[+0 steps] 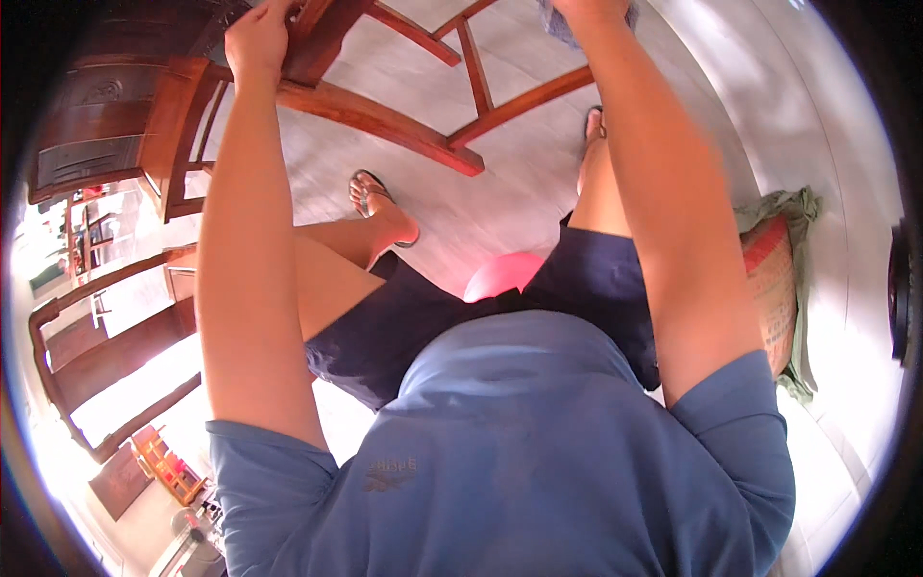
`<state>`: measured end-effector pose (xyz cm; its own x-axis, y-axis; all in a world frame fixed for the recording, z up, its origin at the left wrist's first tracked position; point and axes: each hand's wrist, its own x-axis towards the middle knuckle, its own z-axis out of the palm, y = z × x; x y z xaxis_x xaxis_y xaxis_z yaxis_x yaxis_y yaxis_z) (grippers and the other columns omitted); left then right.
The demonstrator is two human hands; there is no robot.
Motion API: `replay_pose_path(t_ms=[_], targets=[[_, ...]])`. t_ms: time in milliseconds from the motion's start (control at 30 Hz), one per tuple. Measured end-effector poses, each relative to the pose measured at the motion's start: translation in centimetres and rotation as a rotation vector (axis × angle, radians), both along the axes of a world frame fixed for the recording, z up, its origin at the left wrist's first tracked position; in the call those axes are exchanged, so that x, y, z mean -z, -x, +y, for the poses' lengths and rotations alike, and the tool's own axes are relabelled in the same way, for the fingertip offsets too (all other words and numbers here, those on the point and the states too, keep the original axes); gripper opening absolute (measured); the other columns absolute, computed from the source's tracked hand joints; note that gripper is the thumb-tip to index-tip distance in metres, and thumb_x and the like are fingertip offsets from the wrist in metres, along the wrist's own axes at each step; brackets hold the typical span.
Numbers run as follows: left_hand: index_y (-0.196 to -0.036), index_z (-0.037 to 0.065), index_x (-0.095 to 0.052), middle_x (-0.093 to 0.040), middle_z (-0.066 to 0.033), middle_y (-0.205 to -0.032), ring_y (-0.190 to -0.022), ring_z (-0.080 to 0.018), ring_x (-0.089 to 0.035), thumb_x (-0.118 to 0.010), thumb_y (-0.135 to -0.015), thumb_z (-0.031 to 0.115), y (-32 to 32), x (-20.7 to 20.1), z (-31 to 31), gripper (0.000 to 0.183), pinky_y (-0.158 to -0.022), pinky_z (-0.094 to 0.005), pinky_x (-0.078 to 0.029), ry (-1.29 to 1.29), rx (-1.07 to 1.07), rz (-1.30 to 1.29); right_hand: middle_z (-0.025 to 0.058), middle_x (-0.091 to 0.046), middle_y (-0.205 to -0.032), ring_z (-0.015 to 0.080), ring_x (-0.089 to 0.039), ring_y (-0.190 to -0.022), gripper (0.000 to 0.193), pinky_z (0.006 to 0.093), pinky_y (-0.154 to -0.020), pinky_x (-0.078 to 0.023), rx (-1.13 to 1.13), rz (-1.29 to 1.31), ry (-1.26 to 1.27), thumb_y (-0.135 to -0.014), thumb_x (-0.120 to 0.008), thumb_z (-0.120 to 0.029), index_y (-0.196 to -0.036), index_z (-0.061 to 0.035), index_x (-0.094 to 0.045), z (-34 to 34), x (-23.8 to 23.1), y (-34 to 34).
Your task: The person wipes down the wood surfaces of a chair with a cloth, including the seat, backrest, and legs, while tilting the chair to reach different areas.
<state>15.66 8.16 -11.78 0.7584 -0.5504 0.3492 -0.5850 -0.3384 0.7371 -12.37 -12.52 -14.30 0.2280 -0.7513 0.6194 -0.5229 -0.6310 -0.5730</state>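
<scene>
A reddish-brown wooden furniture frame [385,125], with legs and crossbars, lies in front of me at the top of the view. My left hand [258,43] is closed on its upper left part, the fingertips partly cut off by the picture's edge. At the top right, my right hand [588,8] grips a bunched grey-blue cloth [559,23], which shows on both sides of the hand. Most of that hand's fingers are out of view. Whether the cloth touches the wood cannot be seen.
Between my thighs shows a rounded pink surface [503,275]. My sandalled feet rest on the pale tiled floor [461,207]. A filled sack [771,279] with green wrapping stands at my right. Dark wooden furniture [178,135] and a wood-framed piece [58,380] are on the left.
</scene>
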Motion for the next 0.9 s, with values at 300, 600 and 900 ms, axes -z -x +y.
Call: replay_pose_path(t_ms=[300, 600, 900], targets=[[-0.156, 0.000, -0.043, -0.048, -0.0133, -0.158, -0.143, -0.0215, -0.046, -0.053, -0.105, 0.055, 3.1, -2.5, 0.5, 0.075, -0.120, -0.0331, -0.031, -0.225, 0.255, 0.630, 0.0190, -0.074, -0.085, 0.0391, -0.072, -0.087, 0.031, 0.0481, -0.079, -0.058, -0.136, 0.172, -0.161, -0.072, -0.073, -0.035, -0.080, -0.0053, -0.075, -3.2, -2.6, -0.4], [-0.131, 0.006, -0.066, -0.075, -0.0091, -0.113, -0.098, -0.0181, -0.073, -0.056, -0.105, 0.053, -3.5, 6.9, 10.1, 0.055, -0.082, -0.0313, -0.059, -0.146, -0.078, 0.838, 0.0148, -0.075, -0.087, 0.0383, -0.071, -0.084, 0.036, 0.0474, -0.078, -0.058, -0.143, 0.131, -0.195, -0.070, -0.078, -0.038, -0.092, -0.0090, -0.075, -2.1, -2.7, -2.4], [-0.140, 0.005, -0.059, -0.070, -0.0138, -0.129, -0.112, -0.0277, -0.071, -0.055, -0.107, 0.043, 1.9, 7.8, 10.7, 0.051, -0.099, -0.0422, -0.058, 0.384, 0.232, 1.412, 0.0181, -0.075, -0.087, 0.0391, -0.071, -0.089, 0.035, 0.0470, -0.080, -0.057, -0.182, 0.167, -0.221, -0.070, -0.079, -0.037, -0.085, -0.0058, -0.076, -2.1, -2.9, -0.6]])
